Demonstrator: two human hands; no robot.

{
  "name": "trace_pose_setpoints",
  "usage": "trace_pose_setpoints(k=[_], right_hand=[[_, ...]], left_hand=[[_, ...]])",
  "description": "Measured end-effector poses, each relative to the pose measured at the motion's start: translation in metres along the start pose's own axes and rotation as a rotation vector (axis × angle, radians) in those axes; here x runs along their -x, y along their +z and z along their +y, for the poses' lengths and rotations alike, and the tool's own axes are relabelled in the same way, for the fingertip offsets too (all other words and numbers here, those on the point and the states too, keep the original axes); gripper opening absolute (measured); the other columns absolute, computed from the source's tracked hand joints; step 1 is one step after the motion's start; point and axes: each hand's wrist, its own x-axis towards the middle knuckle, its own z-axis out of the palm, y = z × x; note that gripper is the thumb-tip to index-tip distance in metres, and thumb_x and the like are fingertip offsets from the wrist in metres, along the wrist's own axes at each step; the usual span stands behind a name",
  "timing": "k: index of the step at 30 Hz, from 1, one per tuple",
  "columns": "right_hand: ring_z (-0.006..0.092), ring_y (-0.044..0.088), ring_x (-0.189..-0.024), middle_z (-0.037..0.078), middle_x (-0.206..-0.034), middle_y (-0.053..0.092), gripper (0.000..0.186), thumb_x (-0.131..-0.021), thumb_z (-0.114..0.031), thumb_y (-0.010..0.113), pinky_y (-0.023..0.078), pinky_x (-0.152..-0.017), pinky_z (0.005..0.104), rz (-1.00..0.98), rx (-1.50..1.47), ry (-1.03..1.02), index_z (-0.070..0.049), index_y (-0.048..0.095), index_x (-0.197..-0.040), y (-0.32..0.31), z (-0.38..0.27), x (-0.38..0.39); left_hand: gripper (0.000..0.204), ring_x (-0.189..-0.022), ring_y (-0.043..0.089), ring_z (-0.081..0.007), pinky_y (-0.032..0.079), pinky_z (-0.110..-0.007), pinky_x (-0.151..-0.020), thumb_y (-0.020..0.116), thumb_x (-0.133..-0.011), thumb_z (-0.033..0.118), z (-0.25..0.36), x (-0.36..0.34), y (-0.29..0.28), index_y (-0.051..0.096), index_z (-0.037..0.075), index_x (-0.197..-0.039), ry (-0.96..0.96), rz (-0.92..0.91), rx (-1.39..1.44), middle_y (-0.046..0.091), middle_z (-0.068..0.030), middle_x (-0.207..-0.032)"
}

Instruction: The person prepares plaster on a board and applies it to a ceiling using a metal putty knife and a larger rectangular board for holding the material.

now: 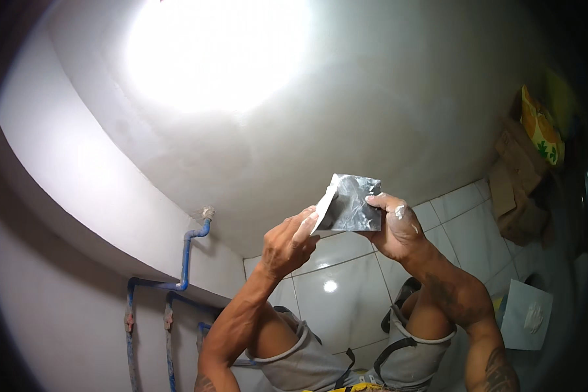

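A dark grey sheet of sandpaper (356, 204), smeared with white dust, is held up between my two hands. Its left side is bent into a pale flap (325, 208). The fingers of my left hand (289, 242) press against that flap, closed on its edge. On the other side, my right hand (397, 225) pinches the sheet, thumb on the dark face and fingers behind it, where they are hidden. White powder or paste marks the back of the right thumb. Behind the sheet rises a smooth grey-white wall (379, 130).
Blue pipes (186, 261) with valves run along the left wall, one ending in a fitting. White tiles (336, 300) cover the floor. To the right stand cardboard (513, 189) and a yellow-orange bag (541, 127). A pale board (528, 317) with a white smear lies lower right.
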Motion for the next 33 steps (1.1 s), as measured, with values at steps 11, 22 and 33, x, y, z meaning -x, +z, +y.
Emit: trace_pose_setpoints(k=[11,22,33], right_hand=[[0.0168,0.06,-0.092,0.009,-0.098,0.063,0.029,-0.095,-0.014,0.05,0.049,-0.084,0.0314,-0.495,0.695,-0.493,0.008,0.056,-0.113,0.091,-0.066,-0.11],[0.0236,0.062,-0.055,0.013,-0.095,0.065,0.036,-0.086,0.006,0.054,0.053,-0.046,0.0344,-0.286,2.255,-2.025,0.003,0.058,-0.121,0.197,-0.073,-0.201],[0.0266,0.062,-0.099,0.01,-0.11,0.06,0.038,-0.086,-0.01,0.058,0.057,-0.077,0.042,0.009,2.463,-2.151,-0.001,0.058,-0.123,0.202,-0.046,-0.246]], left_hand=[[0.048,-0.054,0.062,-0.021,0.049,-0.035,-0.048,0.062,-0.09,0.002,0.029,0.022,-0.027,0.046,0.008,-0.135,-0.407,-0.134,-0.146,0.067,-0.0069,-0.077],[0.043,-0.053,0.061,-0.0273,0.048,-0.04,-0.044,0.059,-0.093,0.006,0.051,-0.004,-0.03,0.047,0.007,-0.135,-0.566,-0.201,0.124,0.065,-0.0099,-0.076],[0.044,-0.052,0.061,-0.0258,0.046,-0.038,-0.043,0.06,-0.094,0.005,0.046,-0.007,-0.059,0.046,0.001,-0.135,-0.583,-0.196,0.161,0.068,-0.0125,-0.084]])
